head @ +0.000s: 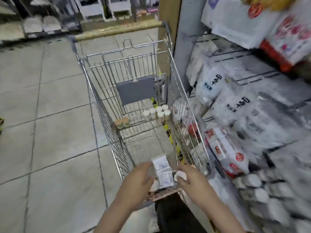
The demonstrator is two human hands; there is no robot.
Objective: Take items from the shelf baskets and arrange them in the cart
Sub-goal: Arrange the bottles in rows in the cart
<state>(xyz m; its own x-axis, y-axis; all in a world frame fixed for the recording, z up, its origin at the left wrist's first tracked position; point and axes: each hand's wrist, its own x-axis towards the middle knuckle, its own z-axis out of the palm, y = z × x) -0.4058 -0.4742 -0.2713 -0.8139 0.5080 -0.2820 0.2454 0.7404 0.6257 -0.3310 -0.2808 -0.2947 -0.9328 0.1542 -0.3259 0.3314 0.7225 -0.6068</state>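
From the head view, your left hand (139,179) and right hand (190,178) pinched a white packet (162,172) between them, just above the cart (183,91) at its near end, probably steadying it for neat placement inside.

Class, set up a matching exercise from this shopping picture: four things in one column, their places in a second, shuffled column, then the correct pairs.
Things
1. white-capped jars
2. white packet
3. grey flap
4. brown-capped jars

Places
A. held between both hands at the cart's near end
B. cart floor, far right
C. cart floor, left side
D. hanging on the cart's far end

Pairs: 1-B, 2-A, 3-D, 4-C
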